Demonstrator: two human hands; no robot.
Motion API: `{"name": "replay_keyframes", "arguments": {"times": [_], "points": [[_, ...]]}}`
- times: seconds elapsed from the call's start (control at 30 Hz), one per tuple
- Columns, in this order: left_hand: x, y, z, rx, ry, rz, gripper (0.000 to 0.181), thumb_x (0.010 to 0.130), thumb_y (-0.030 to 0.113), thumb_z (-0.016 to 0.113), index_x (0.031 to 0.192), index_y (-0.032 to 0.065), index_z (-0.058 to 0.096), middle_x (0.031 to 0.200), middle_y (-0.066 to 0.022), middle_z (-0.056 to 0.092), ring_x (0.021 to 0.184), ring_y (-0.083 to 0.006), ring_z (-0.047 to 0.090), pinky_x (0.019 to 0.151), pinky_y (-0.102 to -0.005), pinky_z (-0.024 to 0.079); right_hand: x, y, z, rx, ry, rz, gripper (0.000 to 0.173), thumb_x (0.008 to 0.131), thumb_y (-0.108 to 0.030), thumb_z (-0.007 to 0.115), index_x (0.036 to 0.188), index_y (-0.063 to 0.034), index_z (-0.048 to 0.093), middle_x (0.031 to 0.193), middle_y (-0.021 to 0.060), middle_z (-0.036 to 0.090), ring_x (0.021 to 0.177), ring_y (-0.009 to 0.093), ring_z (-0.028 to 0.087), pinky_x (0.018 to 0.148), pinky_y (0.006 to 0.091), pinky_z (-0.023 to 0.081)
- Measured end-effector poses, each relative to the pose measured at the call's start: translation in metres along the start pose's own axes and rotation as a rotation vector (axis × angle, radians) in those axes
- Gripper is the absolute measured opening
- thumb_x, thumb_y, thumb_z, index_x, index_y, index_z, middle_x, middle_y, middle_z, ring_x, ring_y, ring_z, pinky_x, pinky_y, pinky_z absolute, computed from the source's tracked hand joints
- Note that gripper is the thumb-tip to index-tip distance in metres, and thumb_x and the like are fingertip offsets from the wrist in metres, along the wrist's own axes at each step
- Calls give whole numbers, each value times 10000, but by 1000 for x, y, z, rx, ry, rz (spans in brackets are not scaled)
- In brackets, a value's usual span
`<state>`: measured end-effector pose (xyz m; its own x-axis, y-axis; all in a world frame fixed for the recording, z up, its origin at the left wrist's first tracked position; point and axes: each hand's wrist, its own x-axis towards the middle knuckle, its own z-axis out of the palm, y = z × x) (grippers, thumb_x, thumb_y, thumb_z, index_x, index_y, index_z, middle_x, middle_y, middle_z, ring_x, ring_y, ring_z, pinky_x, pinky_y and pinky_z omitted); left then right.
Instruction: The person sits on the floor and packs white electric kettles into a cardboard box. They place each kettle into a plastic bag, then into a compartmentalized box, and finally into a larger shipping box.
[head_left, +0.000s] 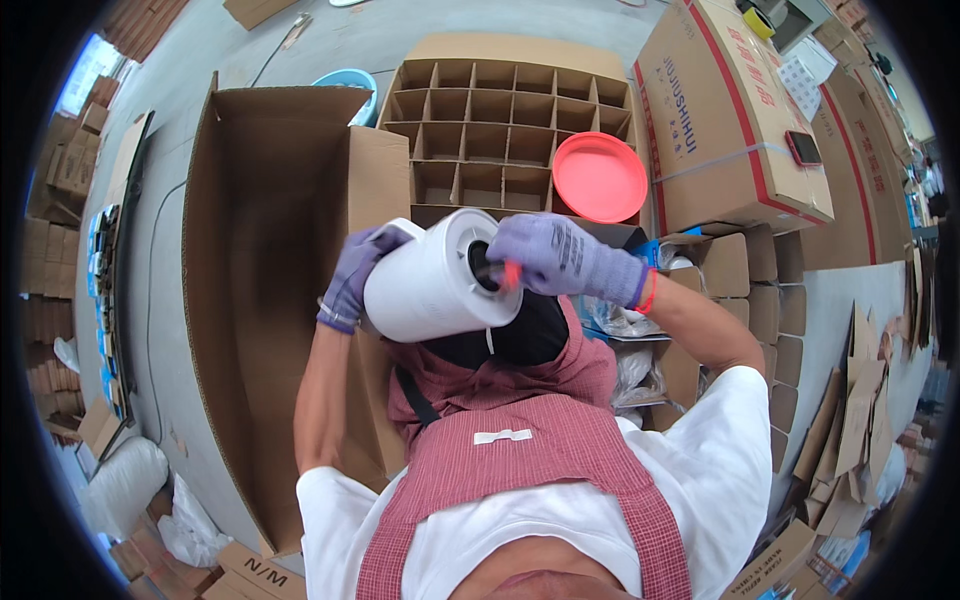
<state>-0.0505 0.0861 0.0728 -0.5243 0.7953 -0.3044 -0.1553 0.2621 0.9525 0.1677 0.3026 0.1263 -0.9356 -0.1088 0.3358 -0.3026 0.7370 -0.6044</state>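
A white plastic vacuum jug lies tilted above my lap, its round base toward my right side. My left hand, in a purple knit glove, grips it on the handle side; most of the fingers are hidden behind it. At the dark round recess in the base is my right hand, gloved the same way with its fingers curled. A small red-orange thing shows at these fingertips, too blurred to name. Just beyond my right hand, a round red plastic tray rests on a divided carton.
A tall cardboard box stands with its opening toward me at left. Behind it is a light-blue tub. A taped carton at right bears a phone. Partitioned cartons with bagged items sit beside my right arm.
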Motion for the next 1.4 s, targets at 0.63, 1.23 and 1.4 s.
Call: {"name": "replay_keyframes", "arguments": {"times": [0.63,1.23,1.4], "points": [[33,56,31,-1,-48,14,234,953,117,492,1038,-26,657,938,-74,686,824,-132,642,728,-264,522,-17,18,-80,-142,258,-187,233,785,-107,688,1008,-119,621,1083,75,588,1024,269,583,1018,507,398],[28,42,42,220,-348,147,308,973,254,547,1070,-12,668,968,-99,705,807,-148,679,739,-259,538,-17,-5,-81,-366,14,-344,218,749,-169,706,925,-125,585,1038,66,612,967,268,597,968,502,457],[9,50,49,72,121,103,234,943,110,507,1007,-44,671,919,-78,692,817,-121,637,736,-265,514,-20,15,-68,68,-25,188,268,811,-223,709,972,-64,567,958,117,622,921,312,614,820,395,479]]}}
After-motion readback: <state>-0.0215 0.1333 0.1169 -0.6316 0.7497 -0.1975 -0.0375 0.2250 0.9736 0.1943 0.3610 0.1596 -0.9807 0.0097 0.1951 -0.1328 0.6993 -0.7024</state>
